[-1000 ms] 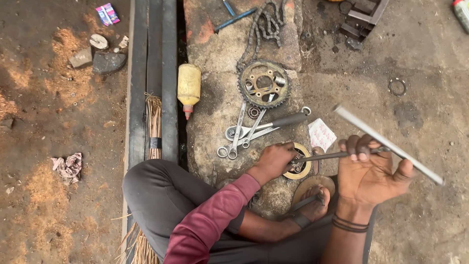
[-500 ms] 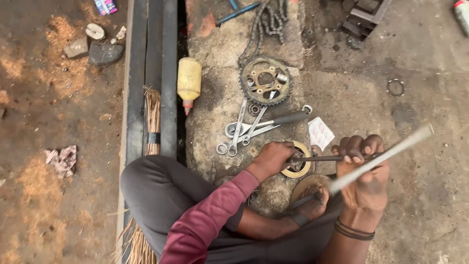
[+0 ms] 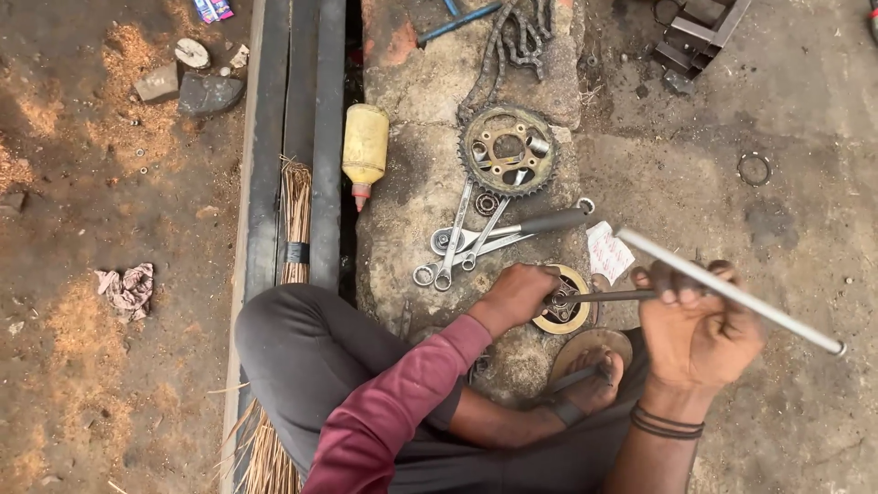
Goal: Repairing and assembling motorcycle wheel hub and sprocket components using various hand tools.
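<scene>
A crumpled rag (image 3: 128, 288) lies on the dirt at far left, with stones (image 3: 187, 87) higher up. Next come dark steel bars (image 3: 302, 137) running top to bottom, a straw broom (image 3: 294, 220) lying along them, and a yellow squeeze bottle (image 3: 365, 148) tipped nozzle-down at the edge of a stone slab (image 3: 412, 220). On the slab sits a toothed sprocket (image 3: 508, 151) with a chain (image 3: 517, 41) trailing up from it; just below lie crossed spanners (image 3: 466, 247) and a dark-handled tool (image 3: 540, 222). The left hand (image 3: 517, 295), in a maroon sleeve, has its fingers curled down, pressing on a round brass-coloured hub (image 3: 567, 316) and the near end of a thin dark rod (image 3: 608, 295) that lies across it. A white paper scrap (image 3: 608, 252) rests just beside the hub. Below, a sandalled foot (image 3: 593, 375) braces near the part. The right hand (image 3: 700, 334), raised, wraps its fingers tight round a long grey metal bar (image 3: 732, 291), which slants from upper left to lower right above the hub. A small ring (image 3: 754, 168) lies on the ground well apart, and a dark metal bracket (image 3: 700, 32) sits at top right
</scene>
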